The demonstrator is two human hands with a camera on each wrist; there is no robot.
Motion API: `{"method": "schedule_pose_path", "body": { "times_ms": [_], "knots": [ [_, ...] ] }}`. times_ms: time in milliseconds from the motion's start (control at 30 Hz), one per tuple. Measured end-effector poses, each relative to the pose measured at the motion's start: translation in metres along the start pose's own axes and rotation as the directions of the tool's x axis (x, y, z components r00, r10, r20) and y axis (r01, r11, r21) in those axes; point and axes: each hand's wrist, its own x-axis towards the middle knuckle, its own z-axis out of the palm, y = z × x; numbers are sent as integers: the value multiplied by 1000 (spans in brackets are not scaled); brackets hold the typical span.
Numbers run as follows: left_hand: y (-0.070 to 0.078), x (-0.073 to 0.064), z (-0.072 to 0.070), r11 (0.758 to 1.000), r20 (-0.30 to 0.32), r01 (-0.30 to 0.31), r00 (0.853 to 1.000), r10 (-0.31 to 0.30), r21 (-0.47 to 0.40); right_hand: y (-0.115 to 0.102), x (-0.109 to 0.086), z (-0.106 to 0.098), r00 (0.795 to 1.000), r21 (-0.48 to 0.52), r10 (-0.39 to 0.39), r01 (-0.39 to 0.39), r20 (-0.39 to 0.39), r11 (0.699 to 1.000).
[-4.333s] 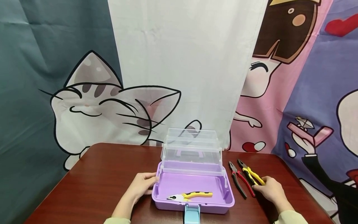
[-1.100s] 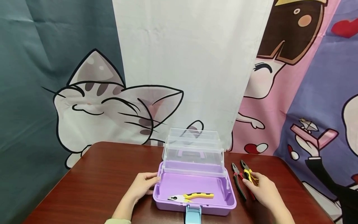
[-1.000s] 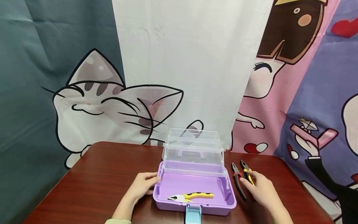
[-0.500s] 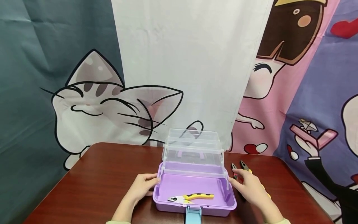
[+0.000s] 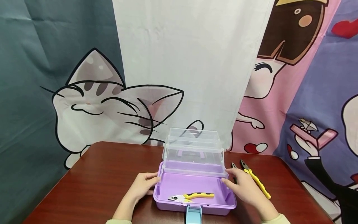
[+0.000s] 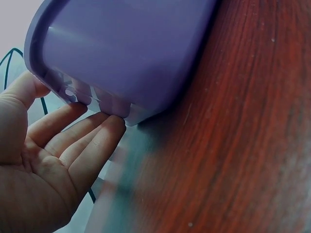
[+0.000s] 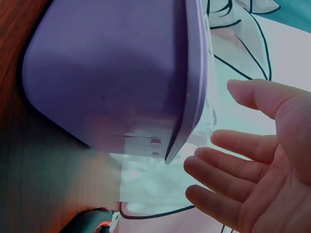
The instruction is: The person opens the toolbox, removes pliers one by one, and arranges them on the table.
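Observation:
A purple toolbox (image 5: 195,207) stands with its clear lid and trays (image 5: 193,149) raised at the back. Pliers with yellow-black handles (image 5: 199,195) lie inside, near the front wall. My left hand (image 5: 141,187) grips the box's left wall, thumb at the rim and fingertips on the outside (image 6: 53,165). Beside the right rim, my right hand (image 5: 244,186) has its fingers relaxed and apart from the wall in the right wrist view (image 7: 243,165). A second yellow-black pair of pliers (image 5: 255,180) lies right of that hand. Red-black pliers (image 5: 234,167) are mostly hidden behind it.
A light blue latch (image 5: 193,214) hangs down at the box's front. The dark red wooden table (image 5: 106,177) spreads to both sides. Behind it hangs a cloth backdrop (image 5: 190,62) with cartoon figures.
My right hand has let go of the yellow-black pliers on the table and moved left to the box's right rim. Those pliers' handles, spread earlier, now lie together. The left hand stays put.

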Motion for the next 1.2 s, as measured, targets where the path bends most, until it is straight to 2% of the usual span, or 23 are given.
{"method": "schedule_pose_path", "body": {
  "times_ms": [333,500,833,1200],
  "knots": [
    [1,-1,1,1000,6,-11,1000,11,-3,-9,-1,-2,997,-13,-55,54,-49,998],
    [2,-1,1,1000,4,-15,1000,15,-3,-18,2,-5,996,-6,-77,77,-36,997],
    [0,-1,1,1000,12,-18,1000,18,-21,-31,4,-3,988,-30,-148,150,53,988],
    [-1,0,1,1000,1,-16,1000,16,-12,-39,7,-1,953,-1,-247,251,174,968]
  ]
}}
